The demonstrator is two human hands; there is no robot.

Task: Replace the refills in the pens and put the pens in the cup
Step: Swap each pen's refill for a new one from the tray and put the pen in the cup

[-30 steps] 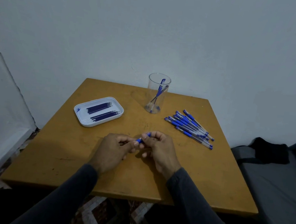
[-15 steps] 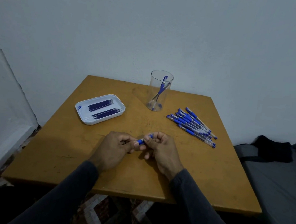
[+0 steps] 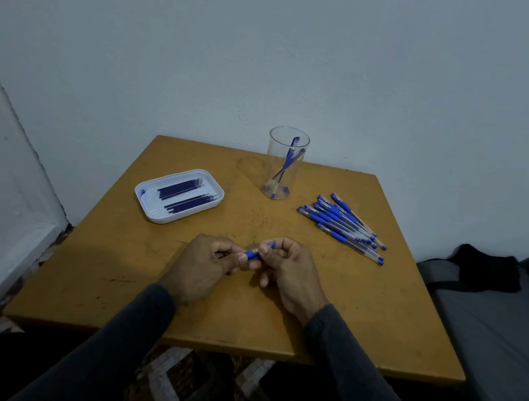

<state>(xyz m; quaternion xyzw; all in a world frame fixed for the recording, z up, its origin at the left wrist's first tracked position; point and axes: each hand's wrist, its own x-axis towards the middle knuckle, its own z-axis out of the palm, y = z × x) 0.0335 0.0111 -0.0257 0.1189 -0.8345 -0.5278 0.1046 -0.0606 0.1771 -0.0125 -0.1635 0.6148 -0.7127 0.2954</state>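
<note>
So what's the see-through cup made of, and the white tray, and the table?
The cup looks like clear plastic, perhaps glass: the pens inside show through its wall. The tray looks like smooth white plastic, with rounded corners and a faint sheen. The table seems painted or laminated wood, flat ochre with dark scuffs; which one can't be told.

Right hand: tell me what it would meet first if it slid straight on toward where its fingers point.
The right hand has its fingers curled leftward around the pen, so it would most likely run straight into the left hand, which grips the same pen. Depth is hard to judge from this single view.
</note>
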